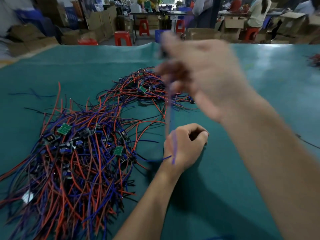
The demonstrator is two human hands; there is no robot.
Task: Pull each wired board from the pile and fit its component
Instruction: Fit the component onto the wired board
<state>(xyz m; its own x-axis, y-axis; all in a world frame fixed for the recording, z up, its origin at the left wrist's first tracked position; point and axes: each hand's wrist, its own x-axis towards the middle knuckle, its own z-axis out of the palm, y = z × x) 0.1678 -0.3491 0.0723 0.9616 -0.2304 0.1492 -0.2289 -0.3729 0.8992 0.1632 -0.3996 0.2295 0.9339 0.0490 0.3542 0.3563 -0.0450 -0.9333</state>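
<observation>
**Wired board held aloft; its leads hang straight down to the left hand**

Finding 1. The right hand (204, 78) is raised above the counter (242, 170), heavily blurred. Its fingers are curled toward the thumb around something dark at the fingertips, most likely the wired board (163, 49), but the blur prevents confirming what the grip contains or how firmly it is clenched.

Finding 2. A blue wire (171, 118) runs from that grip almost vertically downward, with a fainter reddish lead beside it. Its long axis is therefore near upright, top end at the right hand, free end crossing the back of the left hand (185, 146).

Finding 3. The left hand rests low on the counter, directly below the right hand. Its fingers are curled, thumb closed against the forefinger. Whether it pinches a small component cannot be told; nothing is visible between the fingertips. The blue wire lies over the hand, not inside its grip.

Finding 4. The near pile (78, 161) of boards and red, blue and black leads lies to the left of the left hand, its closest strands just beside the wrist. A second far pile (147, 87) lies beyond the left hand, behind the hanging wire.

Assessment. The board appears clear of the near pile, so the pull is judged done and fitting is next. The board sits straight above the left hand; the two hands must close along the wire's upright line. Risk: dangling leads snagging the near pile.
</observation>
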